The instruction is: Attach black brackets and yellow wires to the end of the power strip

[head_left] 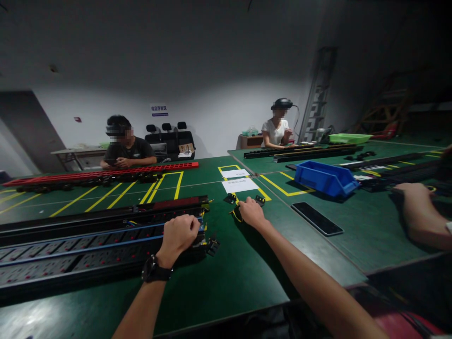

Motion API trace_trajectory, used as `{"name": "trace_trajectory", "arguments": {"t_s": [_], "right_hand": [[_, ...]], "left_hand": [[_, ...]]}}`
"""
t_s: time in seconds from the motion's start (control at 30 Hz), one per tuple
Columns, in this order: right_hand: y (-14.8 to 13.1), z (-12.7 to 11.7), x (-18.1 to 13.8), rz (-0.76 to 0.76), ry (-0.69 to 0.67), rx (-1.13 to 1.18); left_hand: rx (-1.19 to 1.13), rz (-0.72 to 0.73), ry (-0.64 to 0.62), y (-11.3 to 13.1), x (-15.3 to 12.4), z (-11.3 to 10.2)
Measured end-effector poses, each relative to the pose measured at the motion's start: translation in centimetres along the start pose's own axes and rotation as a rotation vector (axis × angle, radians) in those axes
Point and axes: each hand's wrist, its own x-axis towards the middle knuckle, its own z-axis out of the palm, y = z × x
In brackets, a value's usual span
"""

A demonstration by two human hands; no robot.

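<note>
My left hand, below a black wristwatch, is curled closed over the right end of a long black rail assembly with blue strips and red dots. Its fingertips are hidden, so what they grip cannot be seen. A small black hinged piece sticks out from the rail's end. My right hand is closed on a small black part with a yellow wire, low over the green table. Two more small black pieces, one at left and one at right, lie just beyond the fingers.
White paper labels lie beyond my right hand. To the right are a phone and a blue bin. Another person's arm reaches in at right. A red rail lies at far left. Two people sit across the table.
</note>
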Motion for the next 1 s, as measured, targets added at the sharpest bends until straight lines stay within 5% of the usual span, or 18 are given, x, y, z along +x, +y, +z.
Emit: {"name": "trace_trajectory", "arguments": {"t_s": [0.53, 1.0], "right_hand": [[0.2, -1.1, -0.5, -0.012, 0.013, 0.118], [-2.1, -0.7, -1.4, -0.213, 0.005, 0.133]], "left_hand": [[-0.037, 0.048, -0.030, 0.4, -0.1, 0.6], [-0.059, 0.056, -0.048, 0.7, -0.2, 0.3]]}}
